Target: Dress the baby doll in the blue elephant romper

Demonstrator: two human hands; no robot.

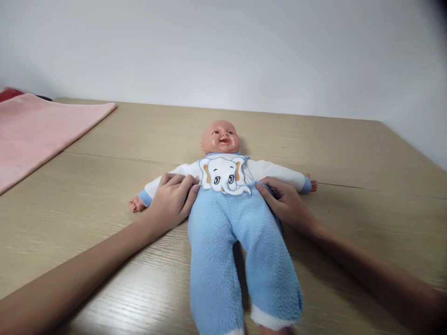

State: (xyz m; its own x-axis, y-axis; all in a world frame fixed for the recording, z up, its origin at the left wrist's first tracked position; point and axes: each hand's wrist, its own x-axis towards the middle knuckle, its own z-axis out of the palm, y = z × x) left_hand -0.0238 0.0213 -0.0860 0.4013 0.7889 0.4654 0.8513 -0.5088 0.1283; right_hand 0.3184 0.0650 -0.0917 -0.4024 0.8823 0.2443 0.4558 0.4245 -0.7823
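Note:
A baby doll lies on its back on the table, head toward the far side and arms spread wide. It wears a white top and fuzzy blue pants with an elephant patch at the chest. At the left side of the waist, my left hand has its fingers closed on the edge of the pants. My right hand pinches the same waist edge on the right side. Both thumbs rest on the blue fabric, while some fingertips are hidden behind it. The doll's feet run mostly out of view at the bottom.
A pink cloth covers the far left of the wooden table, with something red behind it. A pale wall rises beyond the table's back edge. A seam crosses the tabletop near the doll's arms.

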